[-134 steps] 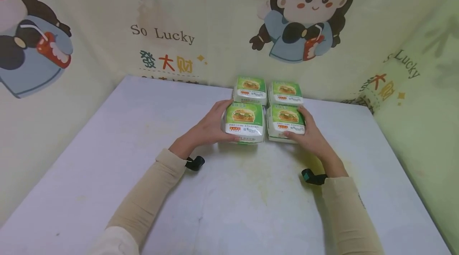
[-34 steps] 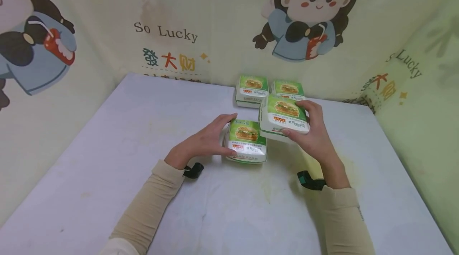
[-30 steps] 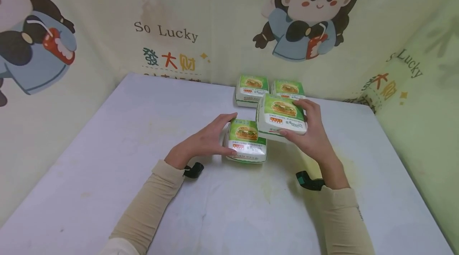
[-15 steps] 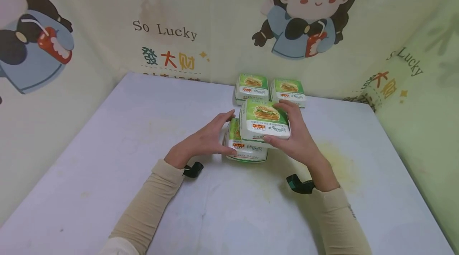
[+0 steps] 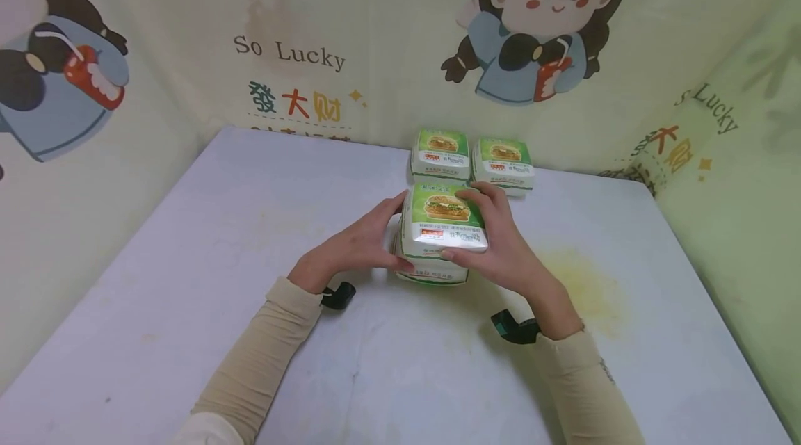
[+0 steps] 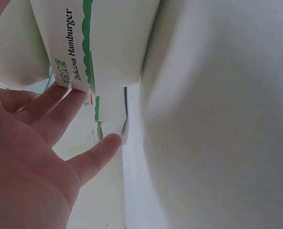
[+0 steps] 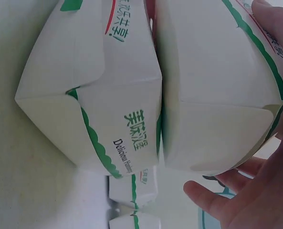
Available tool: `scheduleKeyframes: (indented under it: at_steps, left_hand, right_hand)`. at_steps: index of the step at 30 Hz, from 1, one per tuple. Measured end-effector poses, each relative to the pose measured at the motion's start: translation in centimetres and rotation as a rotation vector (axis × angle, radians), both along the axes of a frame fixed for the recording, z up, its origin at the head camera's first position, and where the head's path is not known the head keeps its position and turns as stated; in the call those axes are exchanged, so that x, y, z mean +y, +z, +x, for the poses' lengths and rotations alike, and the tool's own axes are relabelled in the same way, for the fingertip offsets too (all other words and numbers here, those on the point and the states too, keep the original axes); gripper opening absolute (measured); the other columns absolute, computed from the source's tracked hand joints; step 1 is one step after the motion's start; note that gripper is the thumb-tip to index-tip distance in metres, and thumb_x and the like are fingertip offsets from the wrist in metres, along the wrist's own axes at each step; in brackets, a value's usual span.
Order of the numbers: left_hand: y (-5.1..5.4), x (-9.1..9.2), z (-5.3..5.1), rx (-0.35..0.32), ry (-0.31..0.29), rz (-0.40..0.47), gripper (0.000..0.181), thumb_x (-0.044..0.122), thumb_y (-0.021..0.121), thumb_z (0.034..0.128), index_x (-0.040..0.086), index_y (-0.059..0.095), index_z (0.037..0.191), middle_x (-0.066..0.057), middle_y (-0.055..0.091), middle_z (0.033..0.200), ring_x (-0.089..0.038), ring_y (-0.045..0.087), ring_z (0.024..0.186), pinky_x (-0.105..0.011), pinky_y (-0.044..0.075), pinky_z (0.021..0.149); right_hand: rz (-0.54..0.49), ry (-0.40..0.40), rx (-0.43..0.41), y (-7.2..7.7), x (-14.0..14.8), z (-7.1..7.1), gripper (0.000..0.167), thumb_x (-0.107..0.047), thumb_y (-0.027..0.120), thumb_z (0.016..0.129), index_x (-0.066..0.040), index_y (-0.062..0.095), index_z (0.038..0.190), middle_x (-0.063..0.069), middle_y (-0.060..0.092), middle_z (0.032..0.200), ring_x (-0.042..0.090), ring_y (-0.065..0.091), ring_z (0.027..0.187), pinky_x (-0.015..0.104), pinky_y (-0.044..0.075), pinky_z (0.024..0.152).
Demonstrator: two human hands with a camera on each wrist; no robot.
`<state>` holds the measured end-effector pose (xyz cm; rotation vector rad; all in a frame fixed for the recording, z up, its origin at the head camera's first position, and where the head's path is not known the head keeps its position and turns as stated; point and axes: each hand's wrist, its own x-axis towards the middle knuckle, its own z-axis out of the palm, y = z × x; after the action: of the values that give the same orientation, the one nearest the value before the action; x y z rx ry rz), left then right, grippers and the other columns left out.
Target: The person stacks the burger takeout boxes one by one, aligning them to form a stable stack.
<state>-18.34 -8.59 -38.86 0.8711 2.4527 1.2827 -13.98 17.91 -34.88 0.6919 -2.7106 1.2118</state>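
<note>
In the head view, a green-and-white hamburger box [image 5: 446,222] with a burger picture sits over a second hamburger box [image 5: 438,274], largely hiding it. My right hand [image 5: 508,247] grips the upper box from its right, thumb at the front and fingers over the back. Around the left side of the lower box my left hand [image 5: 350,240] holds on, thumb in front, fingers behind. The right wrist view shows the lower box [image 7: 117,114] meeting the upper box [image 7: 217,71] with barely a gap. Fingertips of my left hand [image 6: 36,157] touch the lower box [image 6: 117,43] in the left wrist view.
Two more hamburger boxes, one at back left [image 5: 440,158] and one at back right [image 5: 504,163], stand side by side near the table's far edge. The white table [image 5: 375,375] meets a printed cloth backdrop [image 5: 388,35] behind and at both sides.
Both front boxes first stood side by side. The left one came nearer, away from the back row. My right hand lifted the other, carried it left, and lowered it over the left one.
</note>
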Motion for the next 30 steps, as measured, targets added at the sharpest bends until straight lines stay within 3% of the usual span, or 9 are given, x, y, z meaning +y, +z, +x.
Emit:
scheduleKeyframes:
  at_steps: [8, 15, 22, 30]
  left_hand:
    - [-0.06, 0.05, -0.2, 0.011, -0.012, 0.025, 0.123, 0.041, 0.094, 0.0614, 0.035, 0.017, 0.157, 0.007, 0.036, 0.153, -0.011, 0.033, 0.143, -0.043, 0.029, 0.119]
    - [-0.01, 0.0, -0.13, 0.011, -0.008, 0.028, 0.124, 0.04, 0.094, 0.0611, 0.031, 0.017, 0.158, 0.004, 0.036, 0.153, -0.014, 0.033, 0.143, -0.044, 0.03, 0.119]
    - [-0.02, 0.13, -0.67, 0.049, -0.062, 0.069, 0.114, 0.038, 0.096, 0.0595, 0.033, 0.028, 0.151, 0.011, 0.044, 0.146, -0.011, 0.035, 0.139, -0.044, 0.027, 0.12]
    - [0.01, 0.27, -0.83, 0.048, -0.093, 0.081, 0.112, 0.035, 0.097, 0.0585, 0.032, 0.031, 0.149, 0.014, 0.047, 0.142, -0.008, 0.038, 0.137, -0.041, 0.027, 0.12]
  right_hand:
    - [0.092, -0.015, -0.009, 0.44, -0.25, 0.37, 0.089, -0.042, 0.084, 0.075, -0.024, 0.033, 0.146, 0.004, 0.013, 0.155, 0.027, 0.021, 0.14, 0.052, 0.042, 0.104]
    - [0.088, 0.009, 0.003, 0.56, 0.24, 0.42, 0.091, -0.039, 0.084, 0.076, -0.026, 0.031, 0.149, 0.005, 0.013, 0.156, 0.026, 0.022, 0.141, 0.053, 0.041, 0.105]
    - [0.113, 0.001, 0.009, 0.48, 0.04, 0.33, 0.092, -0.042, 0.083, 0.076, -0.032, 0.03, 0.151, 0.003, 0.015, 0.155, 0.024, 0.025, 0.14, 0.051, 0.043, 0.104]
    - [0.127, -0.01, -0.001, 0.51, 0.1, 0.47, 0.096, -0.043, 0.083, 0.075, -0.033, 0.027, 0.152, 0.004, 0.014, 0.156, 0.026, 0.026, 0.139, 0.054, 0.043, 0.104]
